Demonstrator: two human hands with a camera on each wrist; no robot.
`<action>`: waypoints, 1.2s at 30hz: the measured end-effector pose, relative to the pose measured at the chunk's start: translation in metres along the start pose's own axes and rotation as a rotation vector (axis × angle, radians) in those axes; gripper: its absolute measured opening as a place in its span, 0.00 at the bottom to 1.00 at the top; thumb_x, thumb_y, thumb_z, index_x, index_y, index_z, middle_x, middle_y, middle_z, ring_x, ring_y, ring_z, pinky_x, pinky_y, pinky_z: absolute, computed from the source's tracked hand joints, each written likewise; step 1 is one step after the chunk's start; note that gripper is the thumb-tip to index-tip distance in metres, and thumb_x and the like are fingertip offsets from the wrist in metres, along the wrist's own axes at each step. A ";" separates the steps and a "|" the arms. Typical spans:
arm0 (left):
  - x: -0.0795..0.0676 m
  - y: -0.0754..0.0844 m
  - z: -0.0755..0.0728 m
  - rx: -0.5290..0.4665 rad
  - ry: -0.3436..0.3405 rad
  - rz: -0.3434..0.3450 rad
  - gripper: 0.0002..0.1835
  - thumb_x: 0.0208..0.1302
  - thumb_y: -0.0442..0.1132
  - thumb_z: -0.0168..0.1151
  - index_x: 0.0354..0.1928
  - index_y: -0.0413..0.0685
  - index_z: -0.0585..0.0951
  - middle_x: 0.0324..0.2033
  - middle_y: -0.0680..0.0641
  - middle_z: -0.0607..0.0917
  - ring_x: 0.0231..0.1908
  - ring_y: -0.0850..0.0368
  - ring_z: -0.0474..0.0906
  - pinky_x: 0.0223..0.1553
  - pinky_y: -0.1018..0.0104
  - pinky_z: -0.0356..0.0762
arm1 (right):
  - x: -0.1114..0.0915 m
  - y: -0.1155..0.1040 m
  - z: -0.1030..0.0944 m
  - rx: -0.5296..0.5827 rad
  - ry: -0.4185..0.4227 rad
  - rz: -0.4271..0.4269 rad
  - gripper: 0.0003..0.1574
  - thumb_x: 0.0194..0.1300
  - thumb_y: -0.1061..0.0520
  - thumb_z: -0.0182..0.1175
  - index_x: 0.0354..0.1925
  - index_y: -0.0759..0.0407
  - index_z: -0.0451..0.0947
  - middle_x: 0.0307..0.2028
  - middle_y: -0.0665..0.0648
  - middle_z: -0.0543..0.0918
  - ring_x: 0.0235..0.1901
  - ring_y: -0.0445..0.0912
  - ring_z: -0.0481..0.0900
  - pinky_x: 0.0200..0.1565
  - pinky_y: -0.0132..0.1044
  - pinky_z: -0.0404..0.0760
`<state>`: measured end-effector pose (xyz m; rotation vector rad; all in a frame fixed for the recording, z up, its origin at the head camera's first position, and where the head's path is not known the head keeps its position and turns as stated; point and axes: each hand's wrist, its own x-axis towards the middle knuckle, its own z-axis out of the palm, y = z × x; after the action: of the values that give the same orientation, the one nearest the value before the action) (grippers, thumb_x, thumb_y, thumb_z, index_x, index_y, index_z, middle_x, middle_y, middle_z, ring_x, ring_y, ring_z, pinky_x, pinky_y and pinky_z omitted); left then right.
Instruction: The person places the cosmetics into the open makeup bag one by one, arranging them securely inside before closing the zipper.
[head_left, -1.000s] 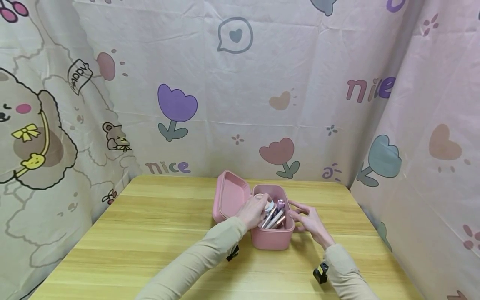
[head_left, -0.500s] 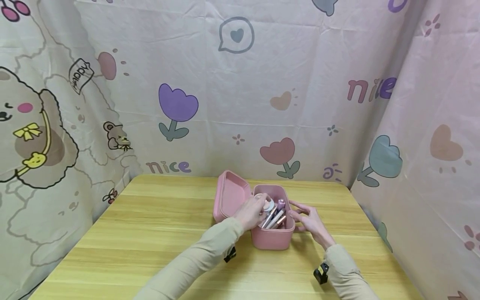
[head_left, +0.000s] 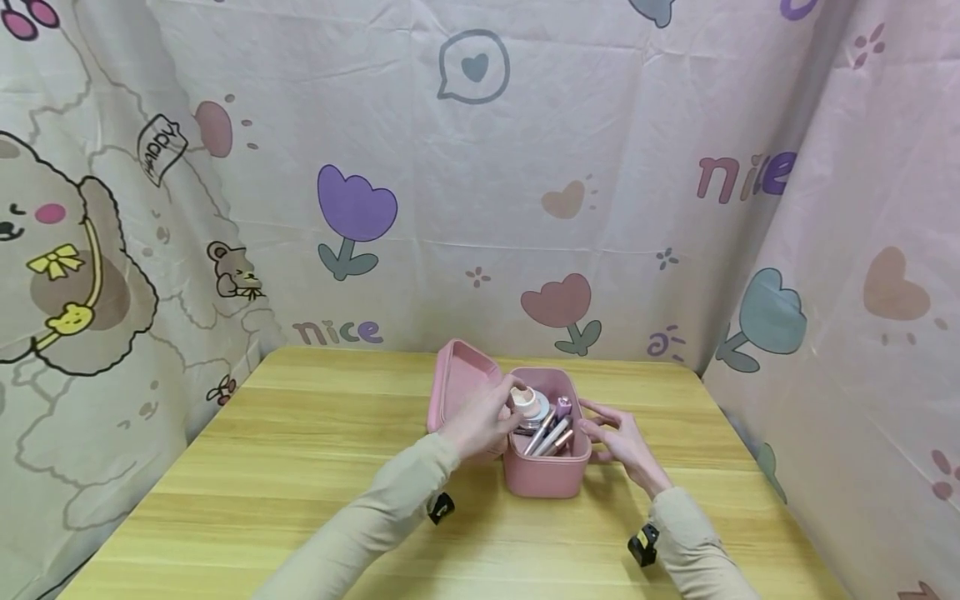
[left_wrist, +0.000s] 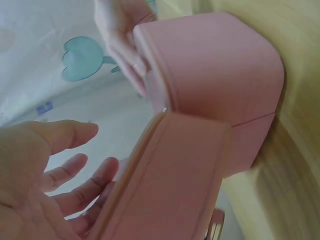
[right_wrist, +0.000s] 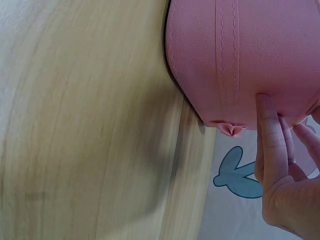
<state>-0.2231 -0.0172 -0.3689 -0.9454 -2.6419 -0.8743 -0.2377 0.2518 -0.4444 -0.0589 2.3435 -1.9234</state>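
A pink cosmetic case [head_left: 546, 479] stands on the table, its lid [head_left: 463, 385] folded open to the left. My left hand [head_left: 478, 423] is over the lid side; in the left wrist view its fingers [left_wrist: 82, 197] are loosely bent and apart, with nothing visible between them. Close by its fingertips in the head view, a small white jar [head_left: 522, 400] lies in the case beside a round pale container [head_left: 540, 407]. My right hand [head_left: 624, 443] rests against the case's right side, straight fingers [right_wrist: 272, 135] pressing the outer wall.
Inside the case also lie several slim makeup tubes [head_left: 551, 437] and a purple-capped item [head_left: 563, 406]. The wooden table [head_left: 300, 450] extends around the case. A patterned cloth [head_left: 450, 208] hangs behind and at both sides.
My left hand has drawn back left and slightly up from inside the case, uncovering the white jar more. The right hand stays at the case's side.
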 end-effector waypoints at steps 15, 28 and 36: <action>-0.018 -0.040 -0.029 -0.204 0.457 -0.257 0.23 0.61 0.34 0.67 0.58 0.38 0.77 0.53 0.34 0.77 0.55 0.39 0.72 0.59 0.41 0.72 | 0.000 -0.001 0.001 0.005 -0.003 -0.003 0.36 0.70 0.59 0.60 0.73 0.61 0.65 0.59 0.75 0.76 0.47 0.56 0.87 0.46 0.48 0.90; -0.044 -0.074 -0.025 -0.793 0.150 -0.578 0.40 0.74 0.46 0.56 0.77 0.36 0.50 0.66 0.22 0.70 0.57 0.36 0.81 0.60 0.52 0.82 | -0.004 -0.002 0.006 -0.085 0.071 -0.031 0.34 0.70 0.57 0.61 0.71 0.64 0.67 0.55 0.72 0.80 0.47 0.55 0.86 0.44 0.44 0.90; -0.044 -0.076 -0.023 -0.970 0.168 -0.560 0.37 0.74 0.40 0.54 0.78 0.38 0.51 0.53 0.26 0.82 0.34 0.63 0.85 0.40 0.72 0.85 | -0.004 -0.003 0.012 -0.128 0.116 -0.046 0.31 0.70 0.58 0.61 0.68 0.65 0.70 0.53 0.71 0.81 0.46 0.51 0.84 0.44 0.42 0.90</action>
<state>-0.2370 -0.1002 -0.4017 -0.1829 -2.2867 -2.3436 -0.2327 0.2399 -0.4434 -0.0118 2.5608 -1.8417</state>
